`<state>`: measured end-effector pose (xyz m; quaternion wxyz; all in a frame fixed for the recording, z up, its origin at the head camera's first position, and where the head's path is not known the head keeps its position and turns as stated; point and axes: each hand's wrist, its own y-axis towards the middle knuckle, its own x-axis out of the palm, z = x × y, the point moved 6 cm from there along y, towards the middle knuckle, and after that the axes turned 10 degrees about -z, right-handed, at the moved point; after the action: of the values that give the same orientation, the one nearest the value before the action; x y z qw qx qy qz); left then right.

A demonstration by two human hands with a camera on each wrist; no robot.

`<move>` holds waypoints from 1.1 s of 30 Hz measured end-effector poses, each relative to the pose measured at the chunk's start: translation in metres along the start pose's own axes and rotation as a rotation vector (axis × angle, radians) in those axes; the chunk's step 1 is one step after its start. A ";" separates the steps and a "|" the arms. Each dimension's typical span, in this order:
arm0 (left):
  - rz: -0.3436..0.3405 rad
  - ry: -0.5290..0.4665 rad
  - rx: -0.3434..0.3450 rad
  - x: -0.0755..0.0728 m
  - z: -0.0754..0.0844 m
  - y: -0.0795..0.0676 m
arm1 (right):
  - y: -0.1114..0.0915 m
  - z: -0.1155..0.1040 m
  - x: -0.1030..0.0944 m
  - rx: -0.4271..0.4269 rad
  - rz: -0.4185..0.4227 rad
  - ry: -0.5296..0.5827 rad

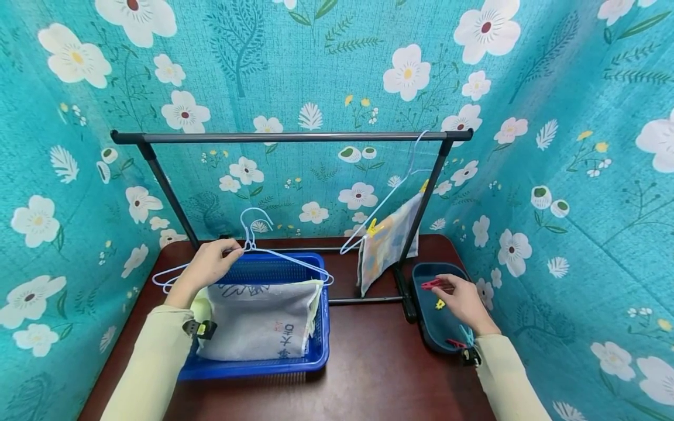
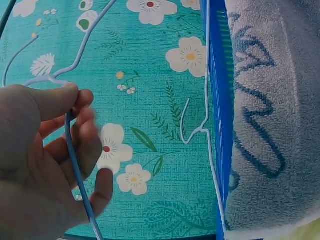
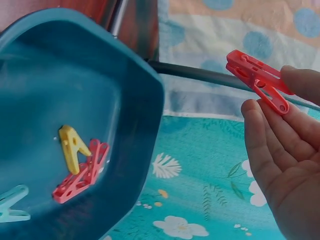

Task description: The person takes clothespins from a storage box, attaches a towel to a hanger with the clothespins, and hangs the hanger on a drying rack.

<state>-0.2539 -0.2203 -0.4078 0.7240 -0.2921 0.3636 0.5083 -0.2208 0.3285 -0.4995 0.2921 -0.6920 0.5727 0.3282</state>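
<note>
My left hand [image 1: 210, 266] pinches a light blue wire hanger [image 1: 292, 259] between thumb and fingers, above the left part of a blue basket [image 1: 325, 327]. Near it a second hanger's hook [image 2: 192, 132] shows in the left wrist view. Inside the basket lies a grey towel [image 1: 253, 327] with dark writing, over something pale yellow-green. My right hand [image 1: 466, 301] holds a red clothespin [image 3: 257, 80] by its handle ends, over a dark blue-green tub [image 1: 434, 336]. Down in the tub are a yellow clothespin [image 3: 72, 150], a red one [image 3: 80, 175] and a light teal one [image 3: 12, 204].
A black rack [image 1: 295, 138] stands across the back of the brown table [image 1: 368, 362]. From its right end hangs another blue hanger [image 1: 387, 199], with a patterned cloth [image 1: 392, 240] fixed by yellow clothespins [image 1: 372, 227]. Floral curtains [image 1: 316, 64] enclose the table.
</note>
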 end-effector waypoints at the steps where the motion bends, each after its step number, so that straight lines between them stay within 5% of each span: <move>1: 0.001 0.002 0.008 0.000 0.000 0.000 | 0.001 -0.002 0.000 0.000 -0.004 -0.001; 33: 0.010 -0.024 0.095 -0.002 0.008 -0.002 | 0.011 -0.082 0.028 -0.192 -0.080 -0.043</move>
<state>-0.2502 -0.2156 -0.4016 0.7388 -0.2494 0.3800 0.4976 -0.2181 0.2454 -0.4714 0.2499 -0.7319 0.5041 0.3845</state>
